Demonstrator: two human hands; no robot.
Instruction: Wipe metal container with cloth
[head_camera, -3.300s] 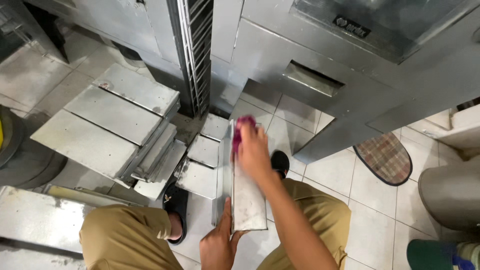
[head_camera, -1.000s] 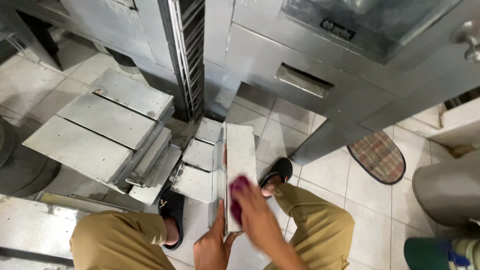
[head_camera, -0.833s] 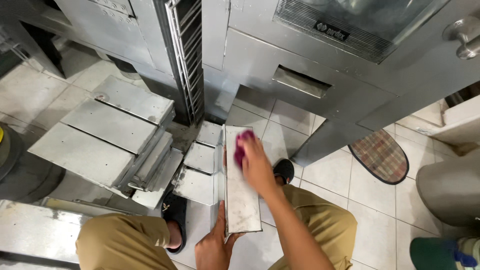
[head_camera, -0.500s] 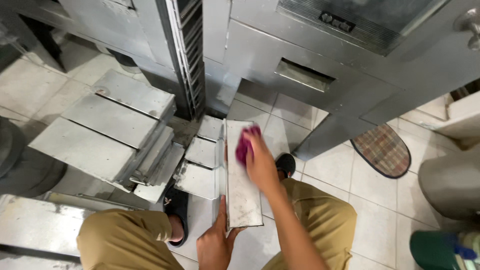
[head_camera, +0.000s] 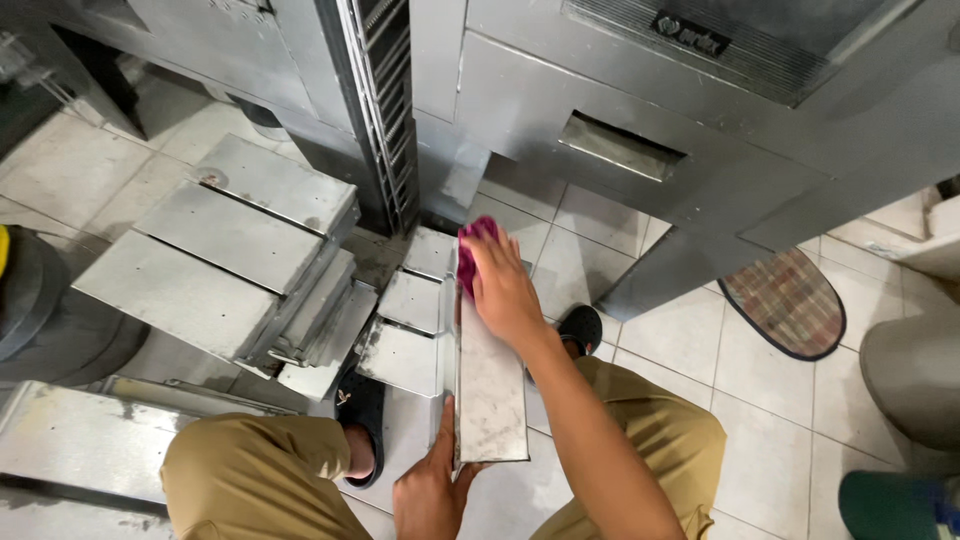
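Person crouched over tiled floor. Left hand (head_camera: 432, 487) grips the near end of a long rectangular grey metal tray (head_camera: 490, 385), fingers wrapped on its edge, propping it off the floor so the flat face is turned up and steady. Right hand (head_camera: 503, 290) lies flat on the tray's far end, fingers closed over a crumpled magenta cloth (head_camera: 470, 252) pressed against the metal. Similar metal trays (head_camera: 225, 255) are stacked to the left, clear of the tray in hand.
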